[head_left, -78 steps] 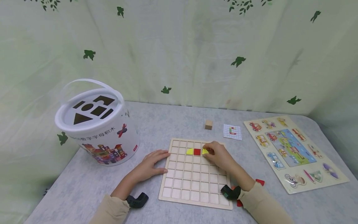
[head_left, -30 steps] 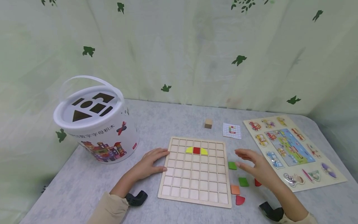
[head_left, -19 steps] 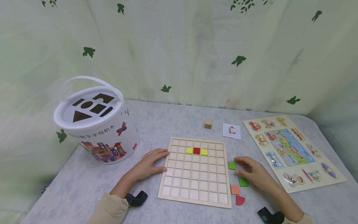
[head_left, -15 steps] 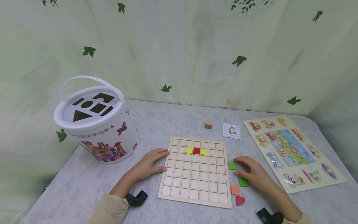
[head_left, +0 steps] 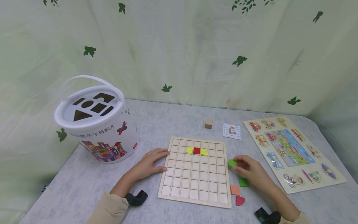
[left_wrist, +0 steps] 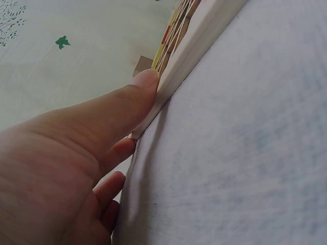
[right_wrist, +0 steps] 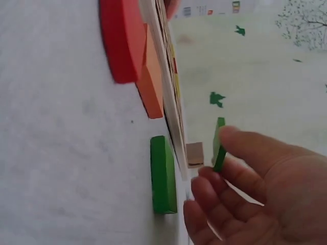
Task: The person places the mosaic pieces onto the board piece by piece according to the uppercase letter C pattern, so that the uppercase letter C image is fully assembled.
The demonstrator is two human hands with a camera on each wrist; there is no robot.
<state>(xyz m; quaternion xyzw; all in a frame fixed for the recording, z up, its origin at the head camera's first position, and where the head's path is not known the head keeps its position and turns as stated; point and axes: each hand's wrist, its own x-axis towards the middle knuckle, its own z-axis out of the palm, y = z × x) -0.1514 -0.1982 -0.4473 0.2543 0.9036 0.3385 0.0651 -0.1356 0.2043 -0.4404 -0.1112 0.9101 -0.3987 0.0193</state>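
Observation:
My right hand (head_left: 254, 171) pinches a green square tile (head_left: 231, 163) between thumb and fingers, off the right edge of the wooden grid board (head_left: 193, 203). In the right wrist view that tile (right_wrist: 219, 148) is tilted on edge, clear of the table. My left hand (head_left: 148, 164) rests at the board's left edge, thumb and fingers spread; the left wrist view has the thumb (left_wrist: 122, 102) touching the rim. Set in one upper row of the board are a red square (head_left: 197, 151) and two yellow quarter-rounds, one yellow piece (head_left: 189, 150) to its left, the other (head_left: 204, 151) to its right.
Right of the board lie another green tile (head_left: 243, 182), an orange square (head_left: 235, 189) and a red quarter-round (head_left: 240, 200). Behind it are a wooden cube (head_left: 208, 123) and a pattern card (head_left: 232, 131). A white bucket (head_left: 112, 140) stands left, a picture puzzle (head_left: 302, 183) right.
My right hand has left the yellow quarter-round in the board and moved right and down to the loose tiles. It now has a green tile lifted. The left hand has stayed put.

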